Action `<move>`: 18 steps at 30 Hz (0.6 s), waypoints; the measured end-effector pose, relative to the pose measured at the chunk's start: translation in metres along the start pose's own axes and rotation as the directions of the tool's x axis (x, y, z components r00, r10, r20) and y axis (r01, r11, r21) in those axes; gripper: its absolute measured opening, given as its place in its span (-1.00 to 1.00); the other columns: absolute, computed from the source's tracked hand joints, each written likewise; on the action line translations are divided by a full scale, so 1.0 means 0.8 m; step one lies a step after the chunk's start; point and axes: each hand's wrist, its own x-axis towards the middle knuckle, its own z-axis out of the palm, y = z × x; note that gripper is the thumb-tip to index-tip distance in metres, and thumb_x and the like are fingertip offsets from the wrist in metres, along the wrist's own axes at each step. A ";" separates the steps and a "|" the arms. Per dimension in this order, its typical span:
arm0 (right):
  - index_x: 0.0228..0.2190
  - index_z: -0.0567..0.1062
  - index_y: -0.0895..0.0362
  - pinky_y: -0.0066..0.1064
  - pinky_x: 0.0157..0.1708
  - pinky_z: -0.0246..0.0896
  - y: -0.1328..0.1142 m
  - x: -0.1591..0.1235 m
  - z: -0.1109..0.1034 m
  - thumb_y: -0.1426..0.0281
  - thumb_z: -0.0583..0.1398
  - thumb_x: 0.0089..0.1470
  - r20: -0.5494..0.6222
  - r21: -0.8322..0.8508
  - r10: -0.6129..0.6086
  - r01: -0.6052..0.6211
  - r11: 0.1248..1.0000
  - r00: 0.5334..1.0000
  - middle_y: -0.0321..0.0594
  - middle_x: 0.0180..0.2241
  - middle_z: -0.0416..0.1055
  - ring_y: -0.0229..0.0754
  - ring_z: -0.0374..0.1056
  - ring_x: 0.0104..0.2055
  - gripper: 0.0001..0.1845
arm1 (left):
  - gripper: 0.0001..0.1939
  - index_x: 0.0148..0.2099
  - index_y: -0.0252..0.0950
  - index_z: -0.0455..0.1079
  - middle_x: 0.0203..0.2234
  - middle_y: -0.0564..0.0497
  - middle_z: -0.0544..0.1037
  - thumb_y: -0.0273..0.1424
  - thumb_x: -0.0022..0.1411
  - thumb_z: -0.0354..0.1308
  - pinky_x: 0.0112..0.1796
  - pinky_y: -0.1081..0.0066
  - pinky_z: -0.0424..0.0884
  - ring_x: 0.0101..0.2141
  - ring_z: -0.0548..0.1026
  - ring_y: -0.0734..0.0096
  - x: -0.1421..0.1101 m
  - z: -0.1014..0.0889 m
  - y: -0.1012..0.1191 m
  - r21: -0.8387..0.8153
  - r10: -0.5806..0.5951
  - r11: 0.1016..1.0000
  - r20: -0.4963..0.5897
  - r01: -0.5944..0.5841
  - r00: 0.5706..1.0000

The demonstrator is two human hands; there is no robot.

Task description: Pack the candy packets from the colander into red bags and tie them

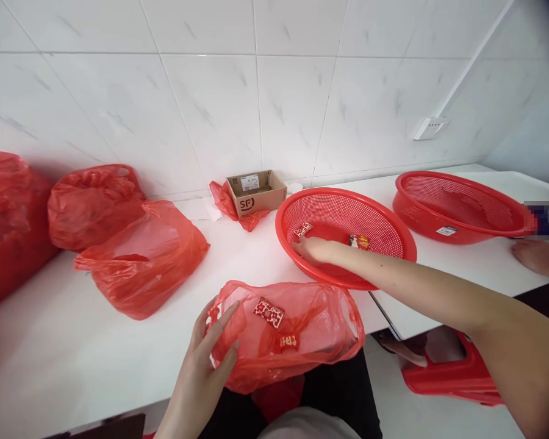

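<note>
1. Our left hand (204, 363) has its fingers spread around the left handle of a red plastic bag (251, 379), grasping that side loosely, with the mouth open.
2. Our right hand (315, 250) reaches into a red basket (384, 224), palm low; its fingertips are partly hidden, so we cannot tell whether they grasp anything.
3. Just beyond the right fingers lies a flowered packet (303, 229); to the right of them, past the wrist, is a yellow-marked packet (359, 242).
4. Inside the bag, to the right of the left fingers, rest another flowered packet (269, 312) and a red packet (287, 341), apart from each other.
5. To handle these well, we would pinch a packet by its edges, fingertips flat to the basket floor, since thin wrappers probably slide.
6. We think the left fingers do best holding the mouth wide without tugging; the film looks flimsy, and its right side has no hand supporting it.
7. Farther left of the left fingers, a second plastic bag (150, 262) sits on the white surface (240, 259); we should give it room.
</note>
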 end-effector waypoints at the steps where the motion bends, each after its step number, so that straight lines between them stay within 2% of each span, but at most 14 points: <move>1: -0.19 0.49 0.09 -0.32 -0.26 0.27 0.003 0.005 -0.005 0.41 0.26 -0.01 0.009 -0.026 0.009 -0.009 1.000 1.000 -0.10 -0.21 0.51 -0.04 0.44 -0.21 -0.73 | -0.50 0.27 0.07 0.20 0.30 -0.01 0.05 -0.27 0.29 0.03 0.14 0.11 0.25 0.34 -0.09 0.09 0.000 -0.001 -0.002 0.012 0.003 1.000 -0.011 -0.003 1.000; 4: -0.21 0.50 0.11 -0.27 -0.20 0.26 0.023 0.024 -0.033 0.44 0.25 0.01 -0.020 -0.083 0.066 -0.068 0.994 0.998 -0.07 -0.21 0.50 0.02 0.42 -0.13 -0.76 | -0.47 0.30 0.10 0.12 0.31 -0.01 0.02 -0.24 0.30 0.03 0.17 0.05 0.19 0.32 -0.03 0.10 -0.002 0.001 -0.005 0.008 -0.005 1.000 -0.035 0.006 0.999; 7: 0.03 0.37 0.18 -0.15 -0.12 0.25 0.045 0.046 -0.053 0.33 0.28 0.04 -0.106 -0.098 0.140 -0.151 0.984 0.984 0.11 -0.01 0.38 0.13 0.36 -0.03 -0.48 | -0.46 0.30 0.07 0.11 0.30 -0.04 0.06 -0.23 0.29 0.03 0.18 0.00 0.16 0.30 0.02 0.07 -0.004 0.007 -0.003 -0.026 -0.031 0.999 -0.068 0.029 0.997; 9: 0.12 0.27 0.18 -0.11 -0.09 0.28 0.052 0.057 -0.055 0.25 0.28 0.06 -0.111 -0.082 0.168 -0.177 0.981 0.980 0.11 0.08 0.29 0.09 0.34 -0.01 -0.36 | -0.46 0.30 0.06 0.10 0.29 -0.04 0.07 -0.22 0.29 0.04 0.17 -0.02 0.15 0.28 0.07 0.05 -0.005 0.009 -0.003 -0.052 -0.044 0.998 -0.099 0.039 0.994; 11: 0.09 0.31 0.16 -0.11 -0.08 0.31 0.051 0.062 -0.050 0.22 0.23 0.13 -0.078 -0.055 0.172 -0.176 0.983 0.982 -0.01 0.06 0.32 -0.03 0.36 -0.03 -0.46 | -0.43 0.32 0.06 0.07 0.30 -0.06 0.06 -0.21 0.28 0.05 0.16 -0.04 0.16 0.26 0.12 0.03 -0.006 0.008 -0.005 -0.072 -0.038 0.997 -0.128 0.029 0.991; 13: -0.01 0.42 0.14 -0.18 -0.09 0.31 0.047 0.056 -0.042 0.23 0.19 0.17 -0.044 -0.023 0.161 -0.162 0.986 0.986 -0.11 -0.04 0.41 -0.09 0.38 -0.09 -0.62 | -0.37 0.34 0.06 0.02 0.30 -0.08 0.04 -0.21 0.27 0.08 0.13 -0.02 0.21 0.24 0.15 0.02 -0.007 0.003 -0.006 -0.073 -0.034 0.997 -0.144 0.024 0.989; 16: -0.18 0.52 0.06 -0.28 -0.14 0.27 0.043 0.030 -0.030 0.21 0.16 0.15 -0.027 0.037 0.146 -0.145 0.989 0.989 -0.16 -0.23 0.50 -0.08 0.40 -0.20 -0.74 | -0.36 0.34 0.08 0.03 0.25 -0.09 0.08 -0.19 0.25 0.10 0.07 0.03 0.29 0.17 0.23 0.06 -0.008 -0.004 -0.006 -0.056 -0.050 0.998 -0.152 0.042 0.987; 18: -0.28 0.53 0.02 -0.29 -0.20 0.26 0.045 0.009 -0.027 0.16 0.09 0.18 -0.067 0.170 0.111 -0.099 0.980 0.992 -0.19 -0.33 0.52 -0.08 0.40 -0.27 -0.72 | -0.40 0.32 0.08 0.09 0.16 -0.09 0.15 -0.18 0.25 0.09 0.03 0.07 0.33 0.10 0.29 0.12 -0.010 -0.005 -0.004 -0.048 -0.059 0.997 -0.150 0.052 0.987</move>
